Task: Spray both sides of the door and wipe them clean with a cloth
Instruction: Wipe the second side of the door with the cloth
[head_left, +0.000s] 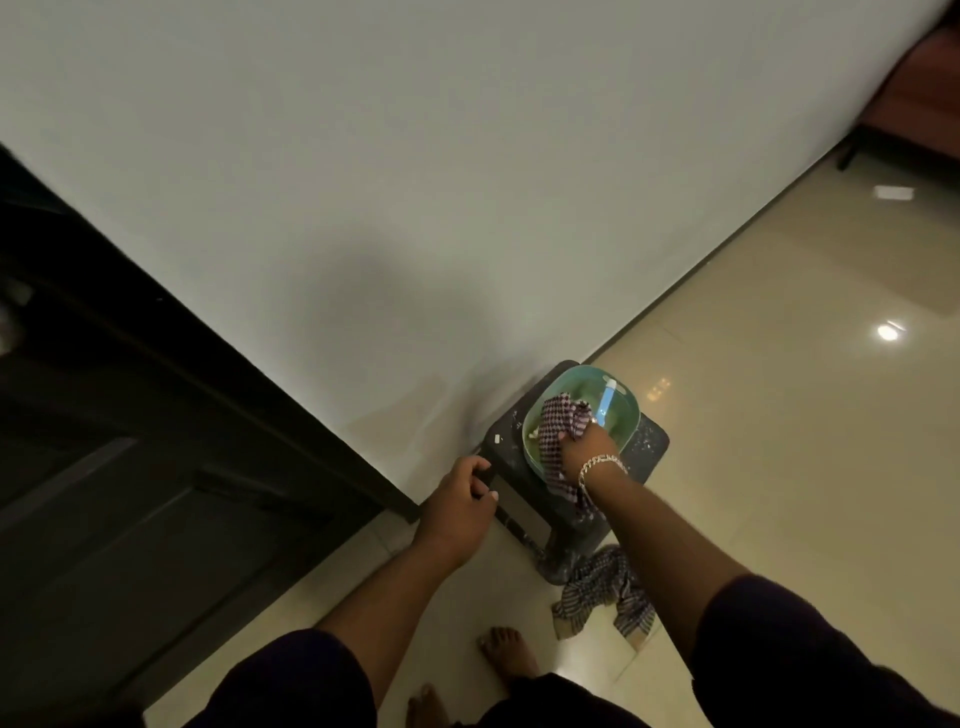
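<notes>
I see the right hand (587, 441) grasping a checked maroon-and-white cloth (556, 434) in the green plastic basin (631, 402); the left hand (460, 506) clasps the dark stool's (524, 512) edge.

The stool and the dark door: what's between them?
In the head view, the left hand grips the stool edge there; behind it, white wall.

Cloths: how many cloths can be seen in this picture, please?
2. A maroon-and-white checked cloth is gripped by the right hand in the green plastic basin. A grey striped cloth lies crumpled on the floor beside the dark stool. Others may be hidden.
</notes>
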